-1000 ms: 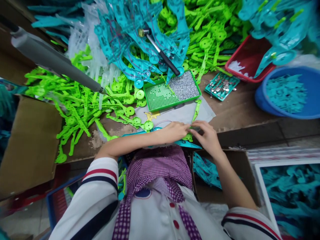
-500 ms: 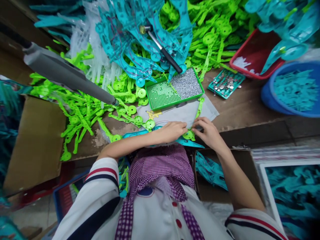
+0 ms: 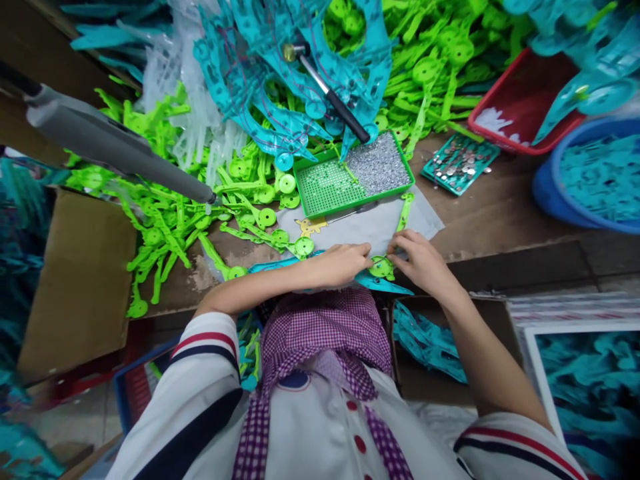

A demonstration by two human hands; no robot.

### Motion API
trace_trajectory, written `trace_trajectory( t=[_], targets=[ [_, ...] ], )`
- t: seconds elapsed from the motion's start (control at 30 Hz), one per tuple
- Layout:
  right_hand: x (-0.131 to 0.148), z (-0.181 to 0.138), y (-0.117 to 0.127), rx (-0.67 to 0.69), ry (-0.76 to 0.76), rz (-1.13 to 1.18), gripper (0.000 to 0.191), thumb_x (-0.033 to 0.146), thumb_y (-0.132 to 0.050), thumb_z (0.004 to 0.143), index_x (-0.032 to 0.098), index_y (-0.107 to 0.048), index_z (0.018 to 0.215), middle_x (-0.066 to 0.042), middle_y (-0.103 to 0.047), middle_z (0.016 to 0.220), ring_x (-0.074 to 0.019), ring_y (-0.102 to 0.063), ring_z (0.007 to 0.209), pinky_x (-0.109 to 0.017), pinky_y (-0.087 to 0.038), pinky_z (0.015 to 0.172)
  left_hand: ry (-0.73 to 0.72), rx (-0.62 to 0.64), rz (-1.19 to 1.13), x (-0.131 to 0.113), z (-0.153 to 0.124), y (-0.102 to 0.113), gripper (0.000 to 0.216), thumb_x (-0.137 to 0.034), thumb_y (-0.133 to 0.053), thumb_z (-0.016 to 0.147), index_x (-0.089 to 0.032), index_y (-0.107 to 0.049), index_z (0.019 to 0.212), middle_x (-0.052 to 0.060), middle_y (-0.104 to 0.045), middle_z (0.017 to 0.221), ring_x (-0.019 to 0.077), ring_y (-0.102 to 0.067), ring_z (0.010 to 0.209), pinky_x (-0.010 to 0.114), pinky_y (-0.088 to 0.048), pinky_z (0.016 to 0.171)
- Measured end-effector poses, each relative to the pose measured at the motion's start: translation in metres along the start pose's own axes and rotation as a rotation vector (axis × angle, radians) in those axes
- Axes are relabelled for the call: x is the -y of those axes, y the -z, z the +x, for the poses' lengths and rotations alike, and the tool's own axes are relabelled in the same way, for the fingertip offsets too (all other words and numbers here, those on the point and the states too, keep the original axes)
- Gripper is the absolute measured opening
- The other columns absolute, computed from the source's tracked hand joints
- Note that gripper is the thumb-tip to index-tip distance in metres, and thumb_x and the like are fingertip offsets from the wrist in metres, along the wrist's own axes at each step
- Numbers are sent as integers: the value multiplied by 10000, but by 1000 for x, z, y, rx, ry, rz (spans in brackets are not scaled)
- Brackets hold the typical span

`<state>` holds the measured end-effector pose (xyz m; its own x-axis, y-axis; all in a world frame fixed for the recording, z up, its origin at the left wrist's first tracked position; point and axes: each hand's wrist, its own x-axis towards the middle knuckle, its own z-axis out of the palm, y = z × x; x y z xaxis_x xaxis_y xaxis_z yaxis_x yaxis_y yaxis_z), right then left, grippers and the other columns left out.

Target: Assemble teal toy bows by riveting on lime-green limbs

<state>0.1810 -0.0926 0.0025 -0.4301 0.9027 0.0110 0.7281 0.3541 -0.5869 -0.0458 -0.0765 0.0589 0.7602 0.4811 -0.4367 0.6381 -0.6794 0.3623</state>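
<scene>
My left hand (image 3: 344,262) has its fingers curled together at the left edge of a round-ended lime-green plastic arm (image 3: 383,268). What lies inside those fingers is hidden. Opposite it, my right hand (image 3: 419,259) pinches thumb and fingertips at the right edge of the green round end; anything between them is too small to make out. Under both hands lies a long turquoise plastic piece (image 3: 384,285), its pointed tip sticking out to the right. Another slim green arm (image 3: 405,211) runs up from behind my right fingers, over a white cloth (image 3: 423,217) with a yellow cartoon figure.
Beyond the cloth sits a green tray (image 3: 357,199) of small metal bits. A hammer (image 3: 333,100) rests on turquoise pieces. Loose green arms (image 3: 165,220) pile up at left, below a grey power screwdriver (image 3: 120,143). A red bin (image 3: 525,100) and blue bucket (image 3: 555,203) stand right.
My right fingertips have drawn slightly apart from my left hand, so more of the green round end shows between them. The whole view has shifted a little.
</scene>
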Motion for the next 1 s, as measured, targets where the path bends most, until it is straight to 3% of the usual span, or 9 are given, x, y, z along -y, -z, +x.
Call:
trace_trajectory(
  t=[0.13, 0.2, 0.33, 0.57, 0.8, 1.0],
  targets=[
    [21, -16, -5, -150, 49, -34, 211, 265, -487, 996, 215, -683, 1056, -100, -700, 1170, -254, -657, 1078, -473, -498, 1021, -25, 4, -34, 10, 7, 2, 481, -85, -392, 930, -257, -702, 1256, 106, -630, 1194, 218, -638, 924, 332, -466, 731],
    [31, -25, -13, -206, 89, 1, 234, 266, -475, 1016, 225, -694, 1091, -74, -731, 1144, -218, -682, 1061, -469, -477, 1098, -44, -16, -63, 14, 10, 1, 455, -90, -414, 933, -259, -723, 1221, 98, -646, 1172, 215, -646, 928, 325, -471, 741],
    [37, -32, -26, -206, 87, -8, 238, 273, -493, 1023, 206, -703, 1111, -46, -763, 1075, -193, -719, 994, -456, -489, 1123, -89, -39, -129, 18, 10, -5, 388, -116, -450, 964, -235, -716, 1221, 89, -688, 1110, 199, -667, 925, 307, -490, 777],
    [40, -29, -18, -92, 124, -259, 283, 242, -463, 1027, 207, -685, 1199, -46, -753, 1125, -207, -718, 957, -477, -483, 1122, 8, -187, -263, 20, -15, -11, 299, -218, -446, 1031, -170, -717, 1147, 96, -701, 1071, 181, -662, 958, 295, -493, 855],
    [46, -36, -11, 128, 199, -495, 562, 64, -375, 941, 242, -547, 1445, -109, -662, 1275, -237, -695, 943, -680, -356, 1125, 6, -52, -193, 27, -21, -5, 364, -131, -439, 959, -221, -730, 1158, 97, -643, 1165, 179, -635, 924, 296, -469, 794],
    [47, -36, -9, 174, 203, -493, 670, 43, -350, 900, 286, -477, 1511, -115, -651, 1262, -228, -666, 948, -728, -267, 1132, -52, -58, -130, 37, -18, -2, 407, -69, -459, 896, -239, -746, 1128, 81, -668, 1119, 188, -639, 934, 297, -461, 769]
  ],
)
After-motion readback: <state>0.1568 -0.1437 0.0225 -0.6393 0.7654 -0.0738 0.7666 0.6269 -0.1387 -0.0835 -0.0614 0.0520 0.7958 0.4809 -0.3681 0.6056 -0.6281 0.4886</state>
